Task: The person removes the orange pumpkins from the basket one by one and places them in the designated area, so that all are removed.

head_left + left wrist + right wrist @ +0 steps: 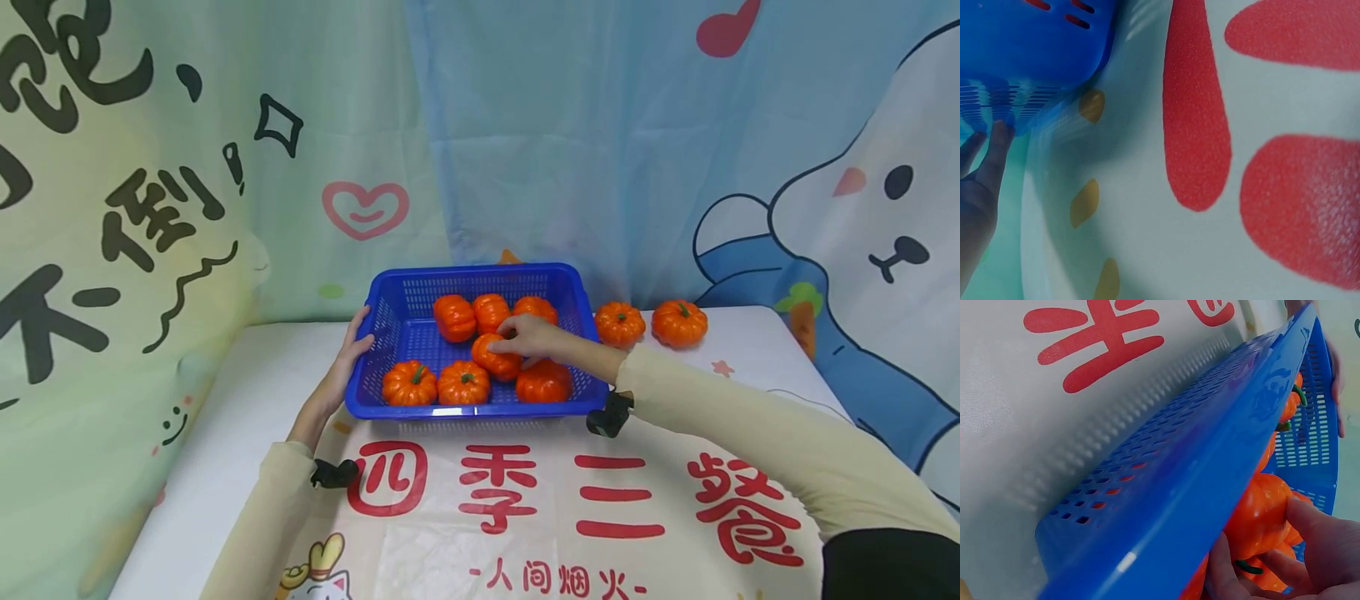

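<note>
A blue plastic basket (472,411) holds several small orange pumpkins, among them one pumpkin (409,383) at the front left and another (454,317) at the back. My right hand (534,335) reaches in over the right side and pinches a pumpkin (495,360) near the middle. In the right wrist view, thumb and fingers lie on opposite sides of that pumpkin (1261,512). My left hand (343,367) rests against the basket's left side. Straight fingers (999,147) touch the slotted outer wall (1004,94) in the left wrist view.
To the right of the basket, two pumpkins stand on the table, one (620,325) close to its wall and one (679,324) farther right. A printed cloth (547,500) covers the table (225,417). Behind hangs a patterned curtain (525,167).
</note>
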{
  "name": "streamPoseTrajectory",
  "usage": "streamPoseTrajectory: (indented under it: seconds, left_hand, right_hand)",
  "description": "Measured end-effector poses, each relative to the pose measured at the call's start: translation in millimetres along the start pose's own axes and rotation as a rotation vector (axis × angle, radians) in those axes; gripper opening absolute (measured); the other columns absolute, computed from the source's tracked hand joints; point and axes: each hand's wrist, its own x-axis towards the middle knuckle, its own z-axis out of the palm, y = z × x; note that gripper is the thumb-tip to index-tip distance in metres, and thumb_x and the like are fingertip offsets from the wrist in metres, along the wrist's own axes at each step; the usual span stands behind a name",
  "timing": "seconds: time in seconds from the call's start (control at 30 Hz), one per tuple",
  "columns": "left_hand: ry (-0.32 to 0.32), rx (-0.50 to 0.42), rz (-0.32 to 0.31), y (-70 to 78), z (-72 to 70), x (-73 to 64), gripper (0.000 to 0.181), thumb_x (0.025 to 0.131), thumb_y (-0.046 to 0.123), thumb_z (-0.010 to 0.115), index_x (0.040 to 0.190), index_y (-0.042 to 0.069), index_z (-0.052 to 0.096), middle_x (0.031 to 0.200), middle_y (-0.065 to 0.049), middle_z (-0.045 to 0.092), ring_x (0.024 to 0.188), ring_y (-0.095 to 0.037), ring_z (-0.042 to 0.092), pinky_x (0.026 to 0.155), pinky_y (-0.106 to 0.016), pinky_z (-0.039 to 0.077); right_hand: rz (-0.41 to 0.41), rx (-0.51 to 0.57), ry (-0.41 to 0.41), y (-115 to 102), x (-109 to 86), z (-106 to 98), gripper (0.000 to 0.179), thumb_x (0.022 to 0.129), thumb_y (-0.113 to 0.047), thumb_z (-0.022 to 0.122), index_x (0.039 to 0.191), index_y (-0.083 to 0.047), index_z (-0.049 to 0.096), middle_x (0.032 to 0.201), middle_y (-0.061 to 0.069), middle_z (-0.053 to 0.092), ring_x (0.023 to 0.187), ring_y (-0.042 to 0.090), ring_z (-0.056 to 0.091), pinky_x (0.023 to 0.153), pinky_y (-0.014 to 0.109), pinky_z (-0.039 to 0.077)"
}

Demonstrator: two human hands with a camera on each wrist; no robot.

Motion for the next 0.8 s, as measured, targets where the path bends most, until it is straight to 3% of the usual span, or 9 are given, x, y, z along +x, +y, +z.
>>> streamPoseTrajectory:
  seconds: [0.27, 0.37, 0.5, 0.8]
  left_hand:
    - [-0.002, 0.007, 0.004, 0.2, -0.5, -0.6, 0.059, 0.101, 0.041, 0.027, 0.154, 0.042, 0.001, 0.165, 0.001, -0.006, 0.151, -0.035, 0.002, 0.118, -0.067, 0.003]
    - [0.002, 0.011, 0.002, 0.7, -1.0, -0.9, 0.059, 0.101, 0.041, 0.027, 0.154, 0.042, 0.002, 0.165, 0.001, -0.006, 0.151, -0.035, 0.003, 0.117, -0.067, 0.004]
    - [0.001, 0.006, 0.004, 0.9, -0.8, -1.4, 0.059, 0.101, 0.041, 0.026, 0.154, 0.040, 0.001, 0.165, 0.001, -0.007, 0.151, -0.036, 0.002, 0.118, -0.067, 0.003]
    - [-0.003, -0.004, 0.007, 1.8, 0.8, -1.9, 0.059, 0.101, 0.040, 0.026, 0.155, 0.039, 0.001, 0.165, -0.001, -0.006, 0.150, -0.036, 0.004, 0.118, -0.065, 0.005]
  right_hand:
    - [-0.019, -0.080, -0.031, 0.8, 1.1, 0.8, 0.059, 0.095, -0.036, 0.061, 0.140, -0.003, 0.044, 0.141, 0.019, 0.049, 0.109, 0.028, 0.061, 0.080, 0.032, 0.059]
    - [-0.036, -0.129, -0.030, 2.1, 2.5, 2.2, 0.062, 0.093, -0.039, 0.063, 0.140, -0.004, 0.043, 0.138, 0.019, 0.052, 0.099, 0.024, 0.063, 0.077, 0.029, 0.058]
    - [-0.059, -0.158, -0.014, 2.5, 2.5, 3.3, 0.062, 0.091, -0.039, 0.065, 0.139, -0.005, 0.044, 0.132, 0.018, 0.056, 0.084, 0.020, 0.062, 0.071, 0.026, 0.056]
    - [-0.141, -0.145, 0.059, -0.2, -2.3, -5.9, 0.062, 0.084, -0.037, 0.072, 0.133, -0.006, 0.052, 0.109, 0.017, 0.060, 0.070, 0.020, 0.061, 0.063, 0.026, 0.054]
